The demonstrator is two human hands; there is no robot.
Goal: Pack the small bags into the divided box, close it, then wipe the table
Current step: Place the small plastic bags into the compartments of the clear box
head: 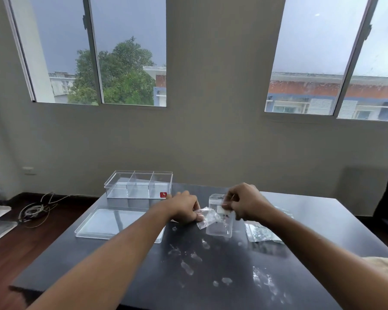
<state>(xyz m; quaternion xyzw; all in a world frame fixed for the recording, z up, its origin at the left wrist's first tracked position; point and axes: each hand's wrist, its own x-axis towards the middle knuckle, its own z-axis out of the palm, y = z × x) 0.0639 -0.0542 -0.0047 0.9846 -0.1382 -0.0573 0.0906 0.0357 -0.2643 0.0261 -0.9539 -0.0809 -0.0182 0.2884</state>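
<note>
We see two bare forearms reaching in from the lower edge, no sleeves, watch, bracelet or rings on them. Our left hand (pixel 184 208) and right hand (pixel 248 201) are ungloved, with knuckles and short fingers showing.

Clear glossy plastic box (pixel 138 184) and lid (pixel 112 222); smudged, glossy dark table (pixel 126 265).

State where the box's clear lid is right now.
The clear lid lies flat on the dark table, left of centre, just in front of the divided box, under the left forearm.
</note>
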